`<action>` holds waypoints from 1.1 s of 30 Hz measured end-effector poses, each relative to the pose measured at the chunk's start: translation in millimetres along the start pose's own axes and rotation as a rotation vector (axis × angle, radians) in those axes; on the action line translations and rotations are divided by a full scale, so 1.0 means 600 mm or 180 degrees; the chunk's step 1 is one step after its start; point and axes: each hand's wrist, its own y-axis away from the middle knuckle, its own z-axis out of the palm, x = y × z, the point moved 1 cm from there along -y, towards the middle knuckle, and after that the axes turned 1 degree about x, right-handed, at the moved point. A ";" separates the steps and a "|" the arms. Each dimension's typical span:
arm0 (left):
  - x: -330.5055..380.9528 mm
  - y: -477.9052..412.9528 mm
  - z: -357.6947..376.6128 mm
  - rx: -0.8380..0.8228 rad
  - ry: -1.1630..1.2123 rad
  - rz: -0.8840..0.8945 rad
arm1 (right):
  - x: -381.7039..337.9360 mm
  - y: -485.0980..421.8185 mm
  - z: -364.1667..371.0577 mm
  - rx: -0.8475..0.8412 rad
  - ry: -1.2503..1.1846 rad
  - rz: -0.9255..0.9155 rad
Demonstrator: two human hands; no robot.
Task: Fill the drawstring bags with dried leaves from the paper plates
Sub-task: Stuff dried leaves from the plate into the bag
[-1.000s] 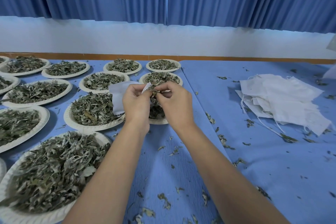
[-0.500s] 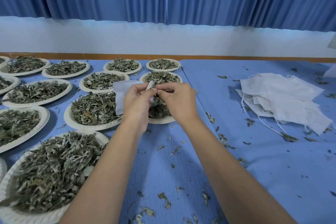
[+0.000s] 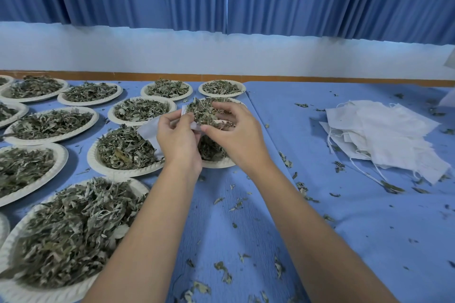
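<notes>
Head view: the left hand [image 3: 177,140] pinches the drawstring bag [image 3: 150,131] at its mouth. The bag's long axis trails leftward and its mouth points right. The right hand [image 3: 236,135], just beside that mouth, grips a clump of dried leaves [image 3: 204,112] above the paper plate [image 3: 216,163].

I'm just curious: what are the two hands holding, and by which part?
The left hand pinches a white bag at its open top edge. The right hand grips a clump of dried leaves from above, at the bag's mouth.
</notes>
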 end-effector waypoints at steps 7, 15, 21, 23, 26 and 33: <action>-0.001 0.013 0.009 -0.0193 -0.0130 0.0265 | -0.002 0.005 0.009 0.0568 -0.0309 -0.0019; -0.012 0.021 0.007 -0.0434 -0.0660 0.0601 | -0.003 0.001 0.007 0.0668 -0.0085 0.0012; -0.006 0.011 0.001 -0.0663 -0.0939 0.0444 | -0.001 0.001 0.007 0.0382 -0.0379 0.0315; -0.006 0.010 -0.002 -0.0748 -0.1171 0.0603 | -0.002 0.000 0.006 0.0422 -0.0664 0.0399; -0.004 0.012 -0.006 -0.0867 -0.1304 0.0751 | -0.002 0.000 -0.003 0.0520 -0.0443 0.0260; 0.000 0.011 -0.011 -0.0752 -0.1227 0.0816 | 0.004 0.002 -0.008 0.0872 -0.0635 0.0221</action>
